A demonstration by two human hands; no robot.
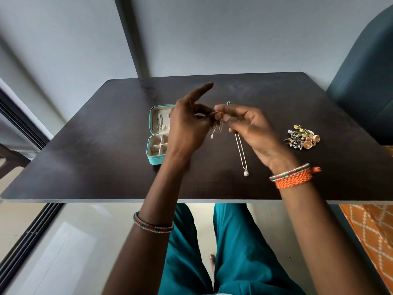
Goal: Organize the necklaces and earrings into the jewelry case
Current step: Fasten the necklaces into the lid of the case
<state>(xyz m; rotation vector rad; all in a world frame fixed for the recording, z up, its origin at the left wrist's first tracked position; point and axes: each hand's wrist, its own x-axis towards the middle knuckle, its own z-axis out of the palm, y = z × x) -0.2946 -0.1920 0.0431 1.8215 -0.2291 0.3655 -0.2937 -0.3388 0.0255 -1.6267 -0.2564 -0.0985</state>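
Two hands [189, 124] [251, 128] pinching a thin silver chain [217, 127] — looped, small pendant dangling

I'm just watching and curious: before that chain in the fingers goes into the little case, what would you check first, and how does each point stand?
1. Case open: ok, lid back, tray showing.
2. Free compartment in the tray: ok, the visible ones look empty.
3. Held chain secure: ok, left hand and right hand both pinch it.
4. Chain untangled: cannot tell, it hangs bunched.
5. Second necklace out of the way: ok, flat on the table.
6. Earrings sorted: not ok, heaped at the right.
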